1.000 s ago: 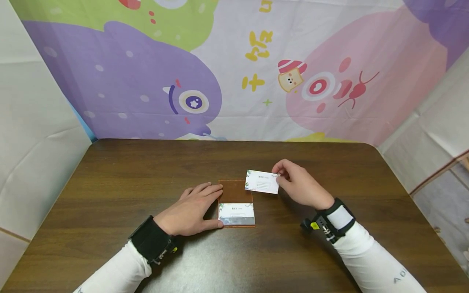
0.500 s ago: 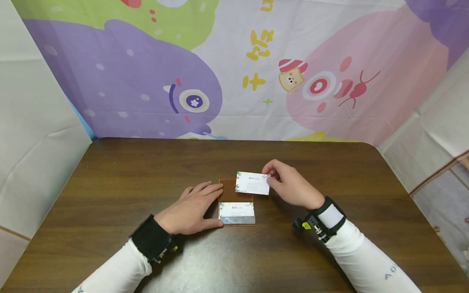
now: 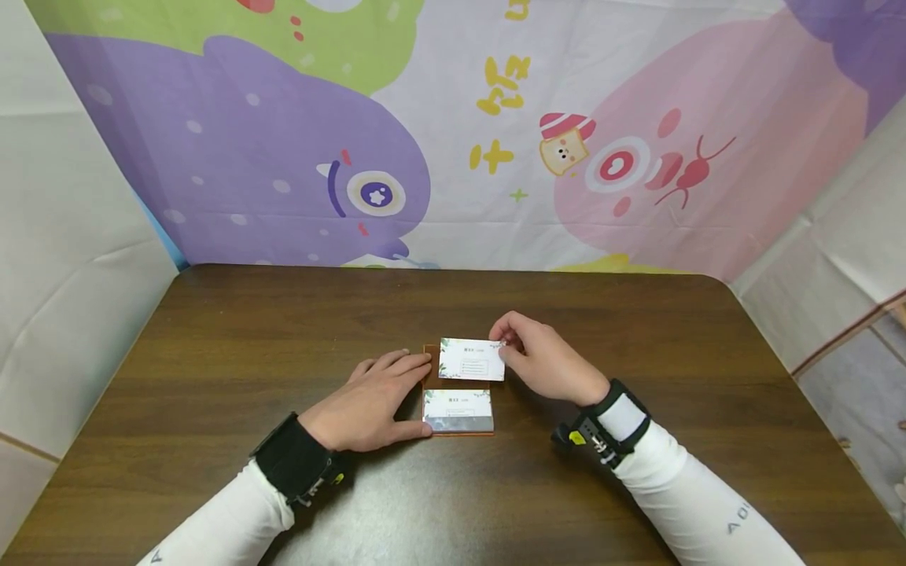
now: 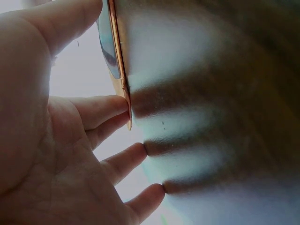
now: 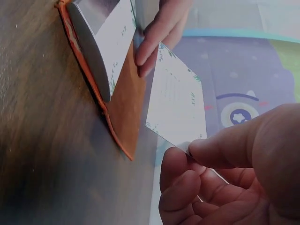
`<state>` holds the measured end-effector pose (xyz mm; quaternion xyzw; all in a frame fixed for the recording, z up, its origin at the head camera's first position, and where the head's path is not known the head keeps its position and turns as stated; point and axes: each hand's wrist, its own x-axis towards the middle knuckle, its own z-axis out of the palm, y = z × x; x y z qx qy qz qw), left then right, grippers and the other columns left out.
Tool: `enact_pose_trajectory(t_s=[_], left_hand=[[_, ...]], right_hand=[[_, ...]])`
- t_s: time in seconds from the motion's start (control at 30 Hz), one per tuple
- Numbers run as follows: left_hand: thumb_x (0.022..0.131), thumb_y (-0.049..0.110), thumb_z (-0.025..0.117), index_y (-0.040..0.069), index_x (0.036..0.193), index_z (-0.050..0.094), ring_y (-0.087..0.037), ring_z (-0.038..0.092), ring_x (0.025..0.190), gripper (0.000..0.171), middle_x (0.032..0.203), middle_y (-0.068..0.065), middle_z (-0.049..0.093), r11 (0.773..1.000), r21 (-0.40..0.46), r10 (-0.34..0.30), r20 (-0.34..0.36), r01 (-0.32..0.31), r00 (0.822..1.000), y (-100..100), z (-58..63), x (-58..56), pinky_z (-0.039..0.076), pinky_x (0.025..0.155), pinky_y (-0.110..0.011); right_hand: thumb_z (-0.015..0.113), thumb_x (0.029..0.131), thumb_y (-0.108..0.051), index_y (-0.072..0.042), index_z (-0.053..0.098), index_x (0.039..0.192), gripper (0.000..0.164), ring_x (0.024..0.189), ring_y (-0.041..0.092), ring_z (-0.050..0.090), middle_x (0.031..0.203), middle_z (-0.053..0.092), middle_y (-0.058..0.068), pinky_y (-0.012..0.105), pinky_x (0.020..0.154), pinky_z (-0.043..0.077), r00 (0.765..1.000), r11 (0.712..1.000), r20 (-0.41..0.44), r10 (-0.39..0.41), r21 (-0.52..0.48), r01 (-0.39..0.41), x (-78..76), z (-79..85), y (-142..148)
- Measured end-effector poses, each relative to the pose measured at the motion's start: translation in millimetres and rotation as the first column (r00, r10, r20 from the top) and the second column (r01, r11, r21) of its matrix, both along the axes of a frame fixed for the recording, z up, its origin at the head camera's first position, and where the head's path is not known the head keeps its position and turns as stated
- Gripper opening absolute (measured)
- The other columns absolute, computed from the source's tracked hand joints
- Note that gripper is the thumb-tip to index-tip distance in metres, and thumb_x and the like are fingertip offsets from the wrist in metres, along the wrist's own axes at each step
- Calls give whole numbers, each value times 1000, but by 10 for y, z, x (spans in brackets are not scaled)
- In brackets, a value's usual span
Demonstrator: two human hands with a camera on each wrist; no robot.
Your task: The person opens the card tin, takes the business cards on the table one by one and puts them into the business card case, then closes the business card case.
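Note:
A brown card holder (image 3: 431, 381) lies flat on the table, with a white business card (image 3: 457, 402) tucked in the greyish clear pocket (image 3: 462, 424) at its near end. My left hand (image 3: 371, 405) rests at the holder's left edge, fingers spread and touching it; the left wrist view shows thumb and fingertips along that orange edge (image 4: 123, 79). Between thumb and fingers, my right hand (image 3: 548, 358) pinches the right end of a second business card (image 3: 470, 360), printed with leaves at its corners. That card (image 5: 178, 96) hangs above the holder's far half, apart from it in the right wrist view.
The dark wooden table (image 3: 283, 314) reaches back to a printed cloth (image 3: 283, 141) with cartoon figures. White cloth (image 3: 78, 236) hangs at the left side. Each wrist wears a black strap (image 3: 293, 460) with a small camera.
My right hand has carried the pinched card leftward and slightly nearer, from beside the holder's right edge to over its far half. The left hand and the holder have stayed in place.

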<state>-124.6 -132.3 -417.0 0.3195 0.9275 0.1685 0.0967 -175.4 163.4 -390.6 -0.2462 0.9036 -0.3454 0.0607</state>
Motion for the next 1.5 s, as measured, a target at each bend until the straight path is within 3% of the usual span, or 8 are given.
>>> enact_pose_trajectory(t_s=[0.7, 1.5], left_hand=[[98, 54, 74, 2, 160, 45, -41, 28, 156, 86, 167, -13, 40, 1000, 3, -4, -4, 4, 1000, 3, 5, 6, 31, 116, -69], [98, 55, 73, 2, 158, 48, -40, 29, 156, 84, 168, -12, 38, 1000, 4, -8, -10, 8, 1000, -10, -8, -3, 30, 117, -68]], right_hand=[[60, 105, -4, -9, 63, 117, 14, 90, 21, 58, 99, 63, 4, 37, 80, 51, 997, 999, 65, 34, 11, -35, 49, -95, -162], [63, 103, -4, -11, 65, 113, 12, 87, 18, 58, 96, 63, 1, 35, 77, 51, 996, 998, 74, 50, 28, -52, 93, -185, -162]])
